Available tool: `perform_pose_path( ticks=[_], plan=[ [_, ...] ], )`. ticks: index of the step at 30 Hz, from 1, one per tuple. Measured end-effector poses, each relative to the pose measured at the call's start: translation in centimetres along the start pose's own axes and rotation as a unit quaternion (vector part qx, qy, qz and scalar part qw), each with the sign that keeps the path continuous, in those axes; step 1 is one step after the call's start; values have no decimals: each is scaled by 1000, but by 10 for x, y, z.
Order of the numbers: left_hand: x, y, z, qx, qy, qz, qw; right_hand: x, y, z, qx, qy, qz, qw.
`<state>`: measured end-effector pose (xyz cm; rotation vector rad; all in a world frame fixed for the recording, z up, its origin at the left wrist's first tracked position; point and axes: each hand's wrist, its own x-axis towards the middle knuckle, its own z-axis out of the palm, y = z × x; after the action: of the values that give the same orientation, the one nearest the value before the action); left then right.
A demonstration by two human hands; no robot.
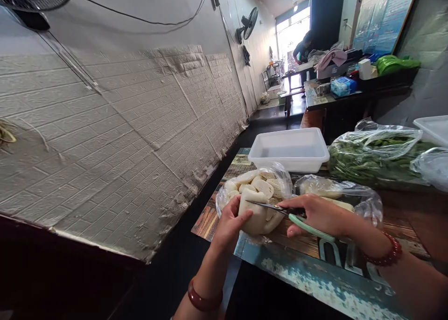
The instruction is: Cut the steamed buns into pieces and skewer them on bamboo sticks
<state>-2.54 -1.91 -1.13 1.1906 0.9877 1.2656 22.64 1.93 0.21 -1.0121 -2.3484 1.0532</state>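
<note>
My left hand (226,226) grips a thick, smooth white piece of food (251,216), its kind unclear, thumb on the near side. In my right hand (320,212) is a pair of scissors (297,221) with mint-green handles; their dark blades point left and lie against the upper part of the white piece. Whether the blades have cut into it, I cannot tell. Just behind, a clear plastic bag (285,175) stands open, full of similar pale pieces (262,188), some with round flat ends. Right of it lies another clear bag (371,201) with pale pieces inside, partly hidden by my right hand.
A white plastic tub (289,161) sits behind the bags on the wood-patterned table (276,252). Farther right rests a bag of green vegetables (378,159). A brick-patterned wall (140,147) runs along the left. In the background a person (304,49) stands at another table.
</note>
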Motion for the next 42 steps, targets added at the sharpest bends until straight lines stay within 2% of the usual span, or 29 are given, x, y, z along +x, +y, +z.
perform_pose_path(
  ticks=[4,10,16,20,23,33,42],
  plan=[
    [0,3,0,-8,9,-19,1000,0,-6,1,-29,9,23,999],
    [1,0,1,-3,22,-37,999,8,-14,10,-50,21,8,998],
    [0,3,-2,7,15,-47,999,14,-11,21,-39,26,24,999],
    [2,4,-4,-5,5,-46,999,15,-6,24,-17,30,1,999],
    [5,4,-6,-14,-3,-51,999,15,-5,24,-9,32,-15,999],
    [14,2,-15,-1,-26,-72,997,18,-3,22,0,29,-8,1000],
    [18,3,-16,17,-33,-71,997,18,-4,18,-16,23,40,999]
  ],
)
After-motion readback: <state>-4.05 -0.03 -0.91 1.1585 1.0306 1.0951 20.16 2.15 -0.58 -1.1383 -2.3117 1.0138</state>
